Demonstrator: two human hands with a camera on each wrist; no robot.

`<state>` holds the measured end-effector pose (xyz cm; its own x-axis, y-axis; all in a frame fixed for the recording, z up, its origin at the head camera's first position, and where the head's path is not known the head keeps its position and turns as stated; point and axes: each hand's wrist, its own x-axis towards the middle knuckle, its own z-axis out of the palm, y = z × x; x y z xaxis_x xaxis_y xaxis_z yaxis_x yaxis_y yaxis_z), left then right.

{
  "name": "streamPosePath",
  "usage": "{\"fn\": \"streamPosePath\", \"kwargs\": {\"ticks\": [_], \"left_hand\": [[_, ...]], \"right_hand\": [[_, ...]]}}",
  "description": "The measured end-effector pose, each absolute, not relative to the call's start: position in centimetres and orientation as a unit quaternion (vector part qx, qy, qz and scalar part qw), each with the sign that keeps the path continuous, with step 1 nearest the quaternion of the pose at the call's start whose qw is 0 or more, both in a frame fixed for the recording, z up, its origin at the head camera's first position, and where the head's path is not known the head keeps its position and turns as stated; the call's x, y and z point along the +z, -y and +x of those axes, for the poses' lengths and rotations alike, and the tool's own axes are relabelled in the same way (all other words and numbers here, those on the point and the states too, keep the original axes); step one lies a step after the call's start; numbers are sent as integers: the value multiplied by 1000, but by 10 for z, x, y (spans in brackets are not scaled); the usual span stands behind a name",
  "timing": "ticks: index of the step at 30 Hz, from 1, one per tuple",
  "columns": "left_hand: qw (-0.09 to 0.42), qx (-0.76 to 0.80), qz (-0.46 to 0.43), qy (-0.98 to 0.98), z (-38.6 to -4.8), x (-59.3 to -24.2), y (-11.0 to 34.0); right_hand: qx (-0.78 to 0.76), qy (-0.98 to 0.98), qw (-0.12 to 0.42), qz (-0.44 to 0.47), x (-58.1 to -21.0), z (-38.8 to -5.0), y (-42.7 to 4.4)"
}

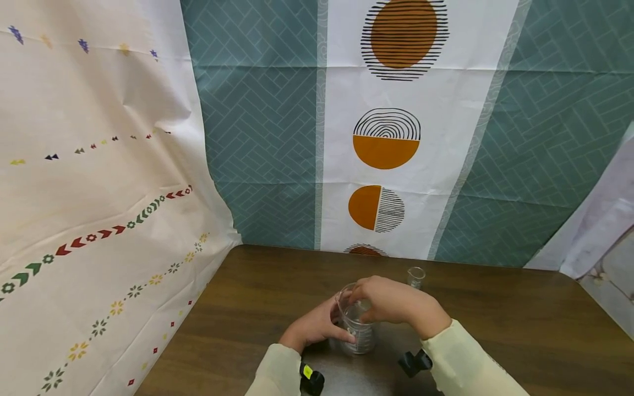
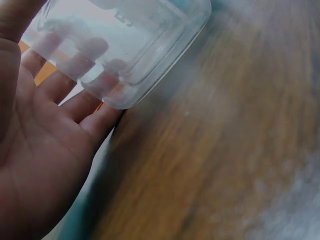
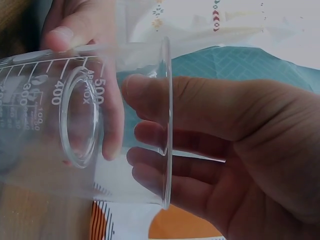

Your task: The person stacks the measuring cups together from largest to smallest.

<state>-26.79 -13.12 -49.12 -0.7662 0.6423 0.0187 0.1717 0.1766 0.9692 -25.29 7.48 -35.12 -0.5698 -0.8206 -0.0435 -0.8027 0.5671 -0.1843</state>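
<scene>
A large clear glass beaker (image 1: 364,342) with white volume marks up to 500 stands on the table between my hands. My left hand (image 1: 317,325) grips its side, fingers behind the glass and thumb at the front. A smaller round glass rim (image 3: 63,117) shows inside the beaker in the right wrist view, apart from my fingertips. My right hand (image 1: 391,300) comes over the beaker's mouth, with thumb and fingertips inside the rim, spread apart and pinching nothing visible. In the left wrist view, the beaker's base (image 2: 165,75) appears close to my left fingers.
A small glass vessel (image 1: 416,276) stands on the brown wooden table (image 1: 267,286) behind my right hand. Patterned cloth (image 1: 267,137) hangs along the back edge, and a cream cloth (image 1: 99,220) borders the left side.
</scene>
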Motion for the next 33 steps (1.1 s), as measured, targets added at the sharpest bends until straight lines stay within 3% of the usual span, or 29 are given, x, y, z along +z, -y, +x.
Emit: {"fn": "streamPosePath", "kwargs": {"ticks": [33], "left_hand": [[199,584,285,-733,-269,-492,130]], "right_hand": [[-96,-872,6,-479,-341,-253,-90]]}}
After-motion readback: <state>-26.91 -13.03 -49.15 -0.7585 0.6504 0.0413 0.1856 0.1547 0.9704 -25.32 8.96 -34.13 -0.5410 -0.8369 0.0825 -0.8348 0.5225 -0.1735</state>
